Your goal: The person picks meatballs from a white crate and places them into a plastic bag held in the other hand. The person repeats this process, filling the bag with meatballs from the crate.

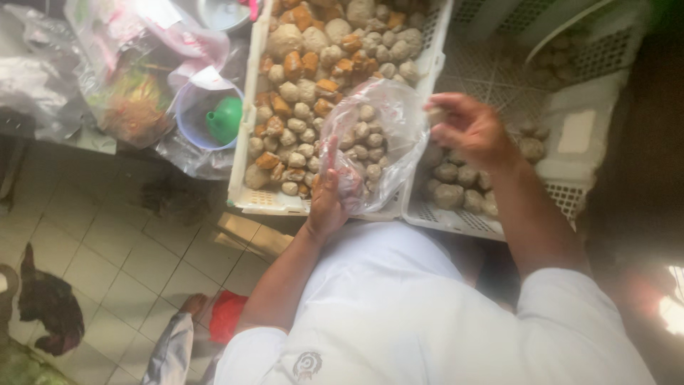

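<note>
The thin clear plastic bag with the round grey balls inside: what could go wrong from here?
1. The left hand holds the thin clear plastic bag only from below, so the bag may sag and spill.
2. The right hand pinches something small at the bag's mouth; it could drop into the white perforated plastic tray.

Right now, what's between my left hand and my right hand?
In the head view, the clear plastic bag of meatballs lies between the left hand and right hand.
</note>
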